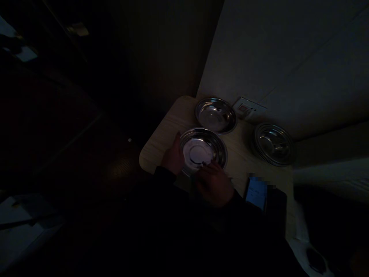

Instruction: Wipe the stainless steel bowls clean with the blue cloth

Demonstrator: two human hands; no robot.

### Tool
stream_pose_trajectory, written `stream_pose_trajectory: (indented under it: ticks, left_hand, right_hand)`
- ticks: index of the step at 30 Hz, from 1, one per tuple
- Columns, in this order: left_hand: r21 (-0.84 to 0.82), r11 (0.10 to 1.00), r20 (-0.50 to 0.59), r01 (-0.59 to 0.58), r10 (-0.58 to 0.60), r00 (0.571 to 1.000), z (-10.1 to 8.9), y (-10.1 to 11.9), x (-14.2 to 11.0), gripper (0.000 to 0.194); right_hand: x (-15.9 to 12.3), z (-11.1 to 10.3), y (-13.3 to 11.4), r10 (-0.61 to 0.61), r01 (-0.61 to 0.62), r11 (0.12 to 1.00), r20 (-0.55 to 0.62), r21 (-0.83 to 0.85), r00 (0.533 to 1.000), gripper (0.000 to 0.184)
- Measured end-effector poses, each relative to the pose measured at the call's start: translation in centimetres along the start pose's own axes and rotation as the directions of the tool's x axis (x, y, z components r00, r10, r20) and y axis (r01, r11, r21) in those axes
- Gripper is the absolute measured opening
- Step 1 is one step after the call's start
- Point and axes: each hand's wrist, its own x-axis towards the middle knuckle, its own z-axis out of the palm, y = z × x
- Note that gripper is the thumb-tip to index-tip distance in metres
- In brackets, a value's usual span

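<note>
A shiny round metal bowl (198, 150) sits at the middle of the small table. My left hand (173, 157) grips its left rim, with the thumb up along the edge. At the near right side of the same bowl is my right hand (215, 182), its fingers curled in over the rim. What those fingers hold, if anything, is lost in the dark. Just behind stands a second metal bowl (215, 115), close against the first. Farther right is a stack of similar metal bowls (273, 144).
The light is very dim. A pale wood-look table (158, 144) with rounded corners stands against a wall (276, 50). On the wall, low down, is a socket plate (248, 107). A phone with a lit screen (256, 193) lies at the right, beside a dark flat object (278, 209).
</note>
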Motion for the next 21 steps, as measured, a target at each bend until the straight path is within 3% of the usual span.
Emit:
stream_pose_trajectory:
  ticks: [3,9,16,21]
  left_hand:
    - [0.018,1.000,-0.001,0.013,-0.013,1.000,-0.2,0.1,0.2,0.058]
    - [-0.020,0.999,-0.013,0.034,-0.034,0.999,0.1,0.3,0.1,0.057]
    - [-0.009,0.997,-0.031,0.071,-0.072,0.997,0.3,0.2,0.0,0.058]
    - [-0.039,0.998,-0.036,0.056,-0.058,0.998,0.4,0.3,-0.2,0.058]
  right_hand:
    - [0.2,0.2,-0.5,-0.005,0.004,1.000,-0.018,-0.016,1.000,0.010]
    - [-1.0,-0.9,0.8,-0.017,0.019,0.998,0.032,-0.058,0.999,0.010]
    - [1.4,0.6,-1.3,0.021,-0.022,0.998,-0.020,-0.050,1.000,0.009]
    - [-0.6,-0.6,0.2,0.023,-0.021,0.996,0.017,-0.082,1.000,0.009]
